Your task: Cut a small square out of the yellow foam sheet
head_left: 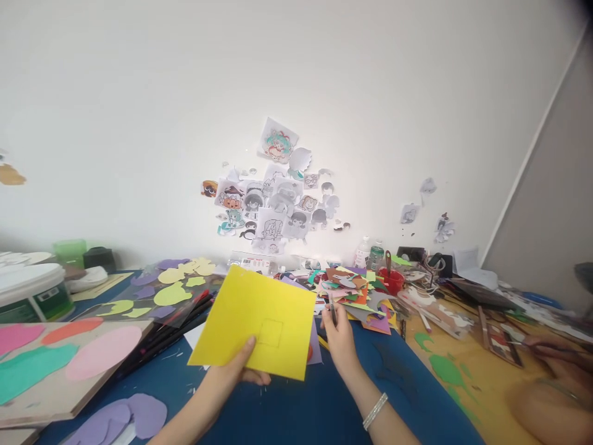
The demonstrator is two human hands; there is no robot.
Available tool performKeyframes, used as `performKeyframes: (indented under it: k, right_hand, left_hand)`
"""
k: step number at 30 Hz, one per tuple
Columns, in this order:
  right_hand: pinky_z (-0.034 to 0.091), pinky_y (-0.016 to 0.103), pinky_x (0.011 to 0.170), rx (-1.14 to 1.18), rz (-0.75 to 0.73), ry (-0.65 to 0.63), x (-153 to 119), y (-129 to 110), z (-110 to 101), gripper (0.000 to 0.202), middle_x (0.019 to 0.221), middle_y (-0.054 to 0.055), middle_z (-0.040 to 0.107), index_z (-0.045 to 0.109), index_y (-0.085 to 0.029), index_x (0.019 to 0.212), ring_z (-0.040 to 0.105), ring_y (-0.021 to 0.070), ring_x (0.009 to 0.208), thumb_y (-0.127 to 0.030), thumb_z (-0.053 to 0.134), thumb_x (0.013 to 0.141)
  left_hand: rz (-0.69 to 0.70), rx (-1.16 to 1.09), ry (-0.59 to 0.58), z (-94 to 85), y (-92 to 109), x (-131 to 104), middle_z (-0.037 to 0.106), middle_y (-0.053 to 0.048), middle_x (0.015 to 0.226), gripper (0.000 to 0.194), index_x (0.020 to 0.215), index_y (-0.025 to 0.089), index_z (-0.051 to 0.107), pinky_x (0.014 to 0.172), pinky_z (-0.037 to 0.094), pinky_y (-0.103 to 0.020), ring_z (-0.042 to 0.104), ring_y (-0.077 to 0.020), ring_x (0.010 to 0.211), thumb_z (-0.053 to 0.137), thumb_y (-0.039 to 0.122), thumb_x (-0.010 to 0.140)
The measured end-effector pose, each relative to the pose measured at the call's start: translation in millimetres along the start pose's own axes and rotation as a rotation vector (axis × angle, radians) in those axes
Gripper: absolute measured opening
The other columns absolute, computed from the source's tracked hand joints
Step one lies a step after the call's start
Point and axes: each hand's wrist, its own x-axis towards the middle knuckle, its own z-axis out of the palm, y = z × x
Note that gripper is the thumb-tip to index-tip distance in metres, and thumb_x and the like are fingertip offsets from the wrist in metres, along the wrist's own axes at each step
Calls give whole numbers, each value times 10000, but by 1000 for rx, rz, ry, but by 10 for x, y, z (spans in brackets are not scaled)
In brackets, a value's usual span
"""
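Note:
My left hand (238, 368) holds a yellow sheet of paper (259, 318) by its lower edge, tilted up above the blue table (301, 408). A faint pencilled square shows on the sheet. My right hand (340, 337) sits just right of the sheet, fingers closed around a thin dark tool (332, 309), seemingly small scissors or a pen. A silver bracelet (375, 411) circles the right wrist. The right hand is next to a heap of coloured paper scraps (359, 290).
A board (60, 364) with pink, teal and orange cut shapes lies at left, a white tub (32, 290) behind it. Dark pencils (176, 327), purple shapes (120, 420), a red cup (391, 278) and bottles stand about. Another person's arm (551, 383) rests at far right. Drawings (273, 198) hang on the wall.

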Motion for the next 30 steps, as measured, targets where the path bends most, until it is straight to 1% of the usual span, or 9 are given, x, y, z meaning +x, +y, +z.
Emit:
performKeyframes:
  k: [3, 6, 12, 16, 19, 21, 24, 28, 30]
  right_hand:
    - [501, 314, 680, -298, 67, 11, 57, 38, -131, 287, 911, 38, 586, 532, -135, 1056, 580, 137, 750, -375, 476, 910]
    - [503, 352, 754, -523, 62, -27, 63, 80, -144, 240, 1016, 58, 578, 545, -139, 1060, 583, 164, 861, -314, 509, 899]
    - [428, 438, 913, -695, -233, -237, -12, -88, -9, 224, 1166, 77, 529, 549, -160, 1082, 510, 216, 1069, -282, 505, 899]
    - [463, 404, 855, -703, -452, -579, -6, -305, 144, 247, 1093, 66, 563, 557, -158, 1069, 538, 203, 1011, -318, 532, 883]
    - [493, 373, 778, -759, -516, -772, 77, -388, 289, 291, 1033, 61, 574, 549, -149, 1076, 567, 187, 921, -357, 543, 872]
    - [505, 340, 729, -799, -531, -854, 146, -403, 358, 277, 1002, 56, 578, 555, -144, 1048, 575, 166, 859, -361, 536, 877]
    - [508, 317, 693, -830, -546, -909, 206, -398, 385, 273, 986, 53, 576, 553, -139, 1038, 576, 156, 828, -359, 536, 877]
    - [499, 331, 709, -831, -571, -893, 180, -382, 337, 293, 974, 48, 574, 540, -141, 1059, 573, 157, 821, -369, 534, 875]
    - [489, 351, 740, -833, -575, -862, 154, -380, 318, 292, 971, 47, 576, 542, -141, 1053, 571, 162, 830, -373, 528, 877]
  left_hand:
    - [18, -72, 127, -97, 61, 22, 668, -74, 915, 618, 1177, 241, 363, 762, 553, -414, 639, -195, 641, 614, 498, 674]
    - [44, -156, 228, -210, 97, 63, 552, -47, 1215, 674, 1225, 375, 305, 772, 555, -403, 646, -180, 696, 652, 449, 652]
    - [99, -229, 325, -390, 142, 139, 482, -26, 1302, 720, 1281, 434, 236, 824, 534, -374, 643, -175, 764, 619, 465, 672]
    - [75, -206, 334, -435, 131, 165, 580, -64, 1131, 713, 1294, 381, 269, 852, 513, -420, 638, -196, 717, 603, 488, 673]
    - [52, -176, 328, -444, 97, 183, 604, -50, 1019, 680, 1284, 391, 284, 849, 508, -422, 634, -195, 692, 580, 510, 684]
    - [42, -163, 312, -439, 74, 197, 589, -33, 1071, 661, 1277, 433, 265, 838, 516, -410, 634, -181, 690, 568, 508, 694]
    - [-33, -145, 223, -394, 50, 211, 561, -27, 1180, 657, 1268, 441, 273, 833, 526, -419, 643, -187, 712, 570, 523, 687]
    - [-156, -123, 80, -276, 54, 197, 644, -99, 1021, 639, 1234, 292, 400, 779, 539, -434, 648, -260, 783, 546, 577, 681]
    - [-154, -144, 78, -220, 68, 184, 609, -71, 1128, 582, 1240, 340, 372, 777, 539, -453, 631, -271, 896, 535, 524, 713]
